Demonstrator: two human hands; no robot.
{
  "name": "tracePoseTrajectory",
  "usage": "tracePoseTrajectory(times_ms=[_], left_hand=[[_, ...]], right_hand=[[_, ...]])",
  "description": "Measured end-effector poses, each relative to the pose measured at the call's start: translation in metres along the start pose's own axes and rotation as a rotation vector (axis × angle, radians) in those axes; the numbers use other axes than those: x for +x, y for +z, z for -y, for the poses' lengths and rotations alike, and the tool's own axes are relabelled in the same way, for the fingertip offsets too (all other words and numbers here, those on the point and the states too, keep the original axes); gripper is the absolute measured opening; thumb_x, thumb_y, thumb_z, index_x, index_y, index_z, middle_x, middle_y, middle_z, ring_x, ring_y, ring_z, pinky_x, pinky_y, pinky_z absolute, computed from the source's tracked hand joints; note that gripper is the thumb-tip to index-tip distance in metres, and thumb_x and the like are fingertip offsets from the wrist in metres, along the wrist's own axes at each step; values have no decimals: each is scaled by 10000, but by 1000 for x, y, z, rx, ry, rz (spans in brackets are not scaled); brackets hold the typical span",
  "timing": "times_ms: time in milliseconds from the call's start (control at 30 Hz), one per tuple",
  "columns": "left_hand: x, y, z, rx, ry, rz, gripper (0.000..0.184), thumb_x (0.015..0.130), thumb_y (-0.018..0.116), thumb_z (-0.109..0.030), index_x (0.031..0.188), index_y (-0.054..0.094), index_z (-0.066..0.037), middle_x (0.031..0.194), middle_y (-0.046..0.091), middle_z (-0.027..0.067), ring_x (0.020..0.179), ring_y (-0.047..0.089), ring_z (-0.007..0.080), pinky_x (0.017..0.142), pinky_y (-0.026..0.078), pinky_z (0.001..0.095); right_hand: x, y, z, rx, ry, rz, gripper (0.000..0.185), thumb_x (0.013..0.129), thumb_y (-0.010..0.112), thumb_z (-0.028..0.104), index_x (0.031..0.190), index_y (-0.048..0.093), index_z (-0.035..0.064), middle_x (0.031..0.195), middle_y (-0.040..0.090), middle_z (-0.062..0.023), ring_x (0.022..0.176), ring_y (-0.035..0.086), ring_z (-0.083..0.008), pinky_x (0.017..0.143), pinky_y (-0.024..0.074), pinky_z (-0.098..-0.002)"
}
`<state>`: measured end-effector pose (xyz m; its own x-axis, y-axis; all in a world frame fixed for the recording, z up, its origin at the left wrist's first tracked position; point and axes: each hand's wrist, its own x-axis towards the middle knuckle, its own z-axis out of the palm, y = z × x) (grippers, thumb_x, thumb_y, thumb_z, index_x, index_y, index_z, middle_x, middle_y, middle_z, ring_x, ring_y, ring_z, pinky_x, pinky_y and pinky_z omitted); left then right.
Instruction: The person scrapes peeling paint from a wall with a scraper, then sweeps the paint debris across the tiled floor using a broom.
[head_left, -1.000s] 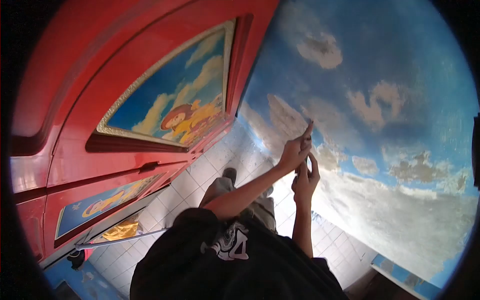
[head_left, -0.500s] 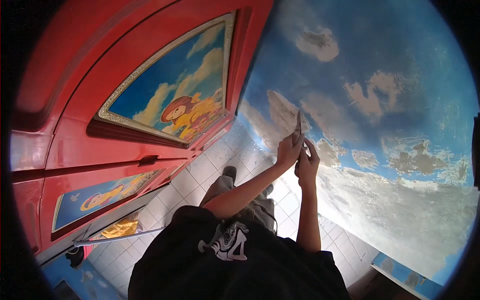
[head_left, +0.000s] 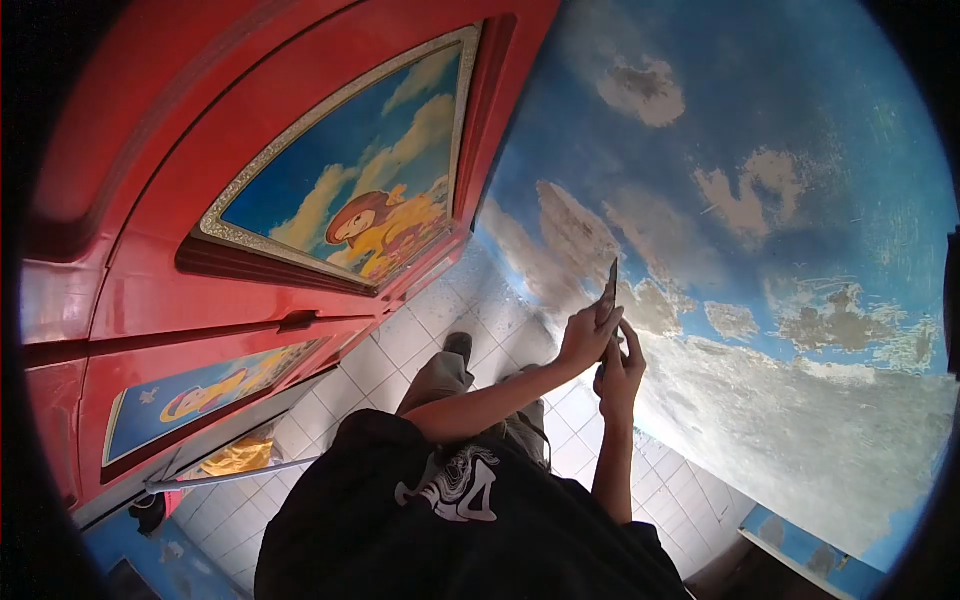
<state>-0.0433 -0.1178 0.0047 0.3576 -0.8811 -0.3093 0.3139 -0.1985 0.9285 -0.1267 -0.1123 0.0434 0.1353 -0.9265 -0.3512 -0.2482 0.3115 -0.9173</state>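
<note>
Both of my hands are closed on a thin, dark scraper (head_left: pixel 613 275), its narrow blade pointing up and away from me. My left hand (head_left: pixel 583 342) is on it near the blade, fingers pressed against its side. Lower and to the right, my right hand (head_left: pixel 622 378) wraps round what looks like its handle, which the fingers mostly hide. The tip lies in front of the blue painted wall (head_left: pixel 700 60), by a bare grey patch (head_left: pixel 575 222); whether it touches I cannot tell.
A large bare plaster area (head_left: pixel 800 430) spreads over the lower wall. On the left stands a red panelled structure (head_left: pixel 150 260) with a framed cartoon picture (head_left: pixel 300 200). White floor tiles (head_left: pixel 405 330) lie below. A metal pole (head_left: pixel 230 475) and gold-coloured material (head_left: pixel 240 457) are at lower left.
Both hands and the scraper have shifted slightly right and down, closer to me. The blade is lower in view and its tip sits farther from the upper part of the bare patch.
</note>
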Motion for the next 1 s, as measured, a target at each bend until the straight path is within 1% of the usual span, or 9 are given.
tracePoseTrajectory(times_ms=[67,167,233,500,600,700,767,967,1000], left_hand=[[4,-3,5,-44,-25,3,343,840,543,-303,938,556,25,630,606,93,633,642,192,507,476,294],[53,-12,41,236,47,-205,395,823,520,-391,825,589,-2,758,614,199,782,607,338,624,458,405],[85,-26,29,-70,29,-274,365,819,537,-353,759,578,5,676,610,181,700,621,326,577,463,398],[69,-33,19,160,205,-314,351,812,546,-321,751,593,22,632,603,167,644,621,308,569,457,388],[92,-49,7,-110,44,-306,326,828,542,-302,765,603,12,628,615,143,612,629,234,550,461,353],[75,-58,-2,4,4,-251,306,822,552,-293,770,608,3,644,624,144,641,638,216,555,469,339],[61,-45,-2,104,191,-259,332,807,566,-315,776,610,12,677,623,174,689,642,242,574,471,348],[118,-74,19,-56,17,-332,298,802,573,-282,736,613,6,660,631,107,634,627,208,558,468,338],[115,-80,16,-131,-16,-307,296,798,579,-280,737,610,8,648,627,109,625,623,205,559,465,339]], right_hand=[[3,3,2,40,71,36,313,861,455,84,1166,484,22,649,549,-30,531,431,-47,458,315,-200],[54,30,-12,55,13,70,309,858,455,85,1160,494,34,606,516,-13,481,402,-46,424,294,-205],[79,55,1,79,81,115,311,855,454,79,1162,499,52,587,496,1,458,385,-41,406,282,-208],[62,60,7,145,31,78,281,854,464,84,1128,521,63,693,569,-36,489,421,-39,411,292,-209],[87,80,5,133,38,98,267,858,471,86,1117,530,61,663,537,-12,456,392,-30,388,274,-202],[75,82,5,141,61,145,267,860,477,90,1121,524,60,668,550,-25,443,404,-38,377,282,-203],[52,73,14,183,7,29,293,872,425,91,1154,494,52,485,432,24,318,293,-44,295,191,-222],[105,106,-10,133,-75,59,281,867,433,91,1136,513,63,489,423,15,325,301,-49,296,191,-239],[105,109,-6,87,-6,101,280,857,464,98,1126,519,43,588,488,-21,456,399,-66,394,290,-228]])
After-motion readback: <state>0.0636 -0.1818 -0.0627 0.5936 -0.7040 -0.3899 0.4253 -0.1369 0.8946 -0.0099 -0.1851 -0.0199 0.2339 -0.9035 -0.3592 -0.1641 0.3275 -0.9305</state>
